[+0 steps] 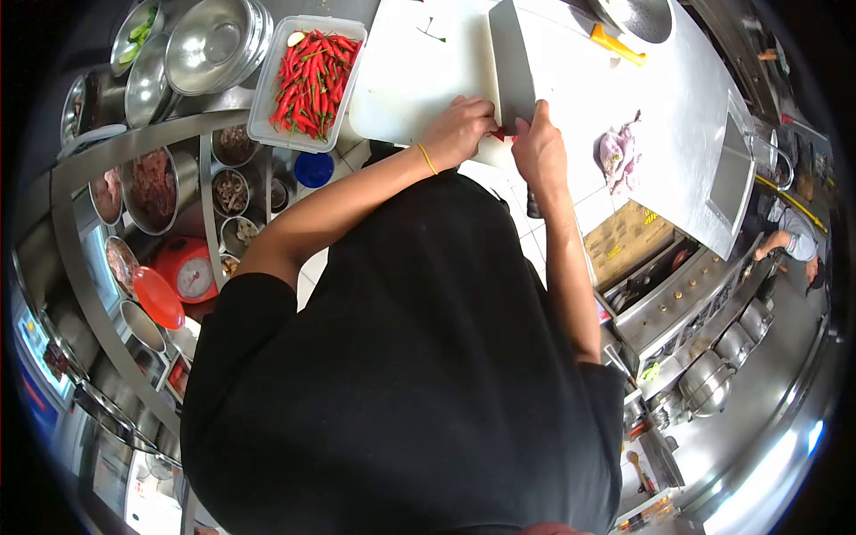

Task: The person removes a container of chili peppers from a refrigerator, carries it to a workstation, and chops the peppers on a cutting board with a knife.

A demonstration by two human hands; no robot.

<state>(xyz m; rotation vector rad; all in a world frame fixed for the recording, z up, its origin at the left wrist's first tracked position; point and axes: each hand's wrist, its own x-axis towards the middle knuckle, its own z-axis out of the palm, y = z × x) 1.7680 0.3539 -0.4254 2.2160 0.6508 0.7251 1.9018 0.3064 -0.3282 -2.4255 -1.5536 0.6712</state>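
A wide cleaver point(513, 67) points away over the right part of a white cutting board point(401, 89). My right hand point(540, 153) is wrapped round its handle, whose dark end shows below the wrist. Close to the blade's left side, my left hand point(460, 132) has its fingers curled at the board's near edge. A bit of red chili point(498, 135) shows between my left fingertips and the blade. Left of the board, a clear plastic tub point(261, 111) holds many red chilies point(314, 85). Green stems point(432, 30) lie on the board's far part.
Steel bowls point(214, 46) stand at the far left, above trays of meat point(153, 189) and a red scale point(192, 275). To the right are a pale purplish piece of food point(618, 156) and a yellow-handled tool point(617, 45). Another person point(789, 232) is at the far right.
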